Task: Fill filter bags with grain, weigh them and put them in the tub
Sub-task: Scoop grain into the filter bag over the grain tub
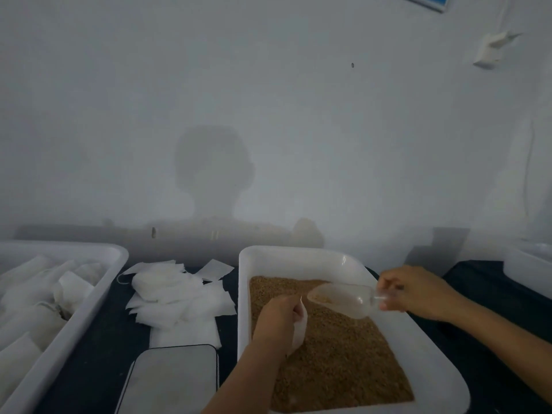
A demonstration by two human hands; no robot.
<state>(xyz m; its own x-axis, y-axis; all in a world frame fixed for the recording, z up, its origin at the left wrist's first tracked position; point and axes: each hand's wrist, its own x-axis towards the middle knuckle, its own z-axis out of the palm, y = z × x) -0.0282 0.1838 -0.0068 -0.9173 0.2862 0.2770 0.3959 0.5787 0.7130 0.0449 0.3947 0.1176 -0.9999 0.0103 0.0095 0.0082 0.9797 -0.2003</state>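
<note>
Over the grain tray [442, 380], the left hand [276, 324] pinches a filter bag [300, 327] while the right hand [418, 291] grips the scoop [343, 298] — a narrow bag mouth risks grain spilling past it.

Clear glossy plastic scoop [348, 298]; white smooth plastic tray [298, 258] of rough brown grain [337, 354]; matt papery bags [179, 294] at nine o'clock.

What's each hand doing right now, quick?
Left hand: closed, holding a filter bag.
Right hand: closed, holding the clear scoop by its handle.
</note>
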